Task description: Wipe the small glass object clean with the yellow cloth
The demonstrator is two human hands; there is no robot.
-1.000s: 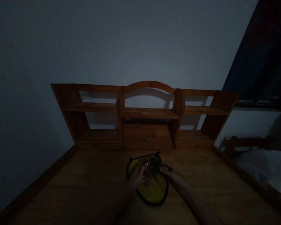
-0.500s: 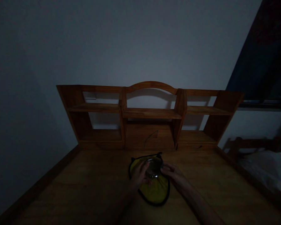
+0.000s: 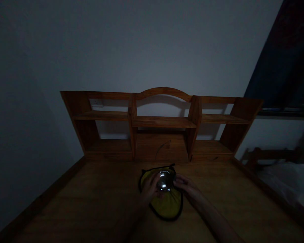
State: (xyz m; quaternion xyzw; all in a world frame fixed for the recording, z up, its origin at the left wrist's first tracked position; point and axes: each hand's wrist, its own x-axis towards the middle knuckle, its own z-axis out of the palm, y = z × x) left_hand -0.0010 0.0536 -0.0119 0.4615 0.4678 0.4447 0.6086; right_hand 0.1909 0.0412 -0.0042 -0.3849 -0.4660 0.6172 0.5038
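In dim light a small shiny metal bowl [image 3: 164, 181] is held between both my hands over a yellow cloth with a black edge [image 3: 167, 204], which lies on the wooden desk [image 3: 91, 202]. My left hand [image 3: 150, 189] grips the bowl's left side with curled fingers. My right hand [image 3: 186, 186] pinches its right rim. The bowl's rounded side faces the camera and reflects light.
A wooden hutch with shelves [image 3: 163, 123] stands at the back of the desk against a pale wall. To the right are a dark window [image 3: 286, 67], a wooden rail [image 3: 268, 155] and white bedding [image 3: 288, 185].
The bowl has turned in my hands, so its shiny surface now catches more light. Both hands stay in nearly the same place over the cloth.
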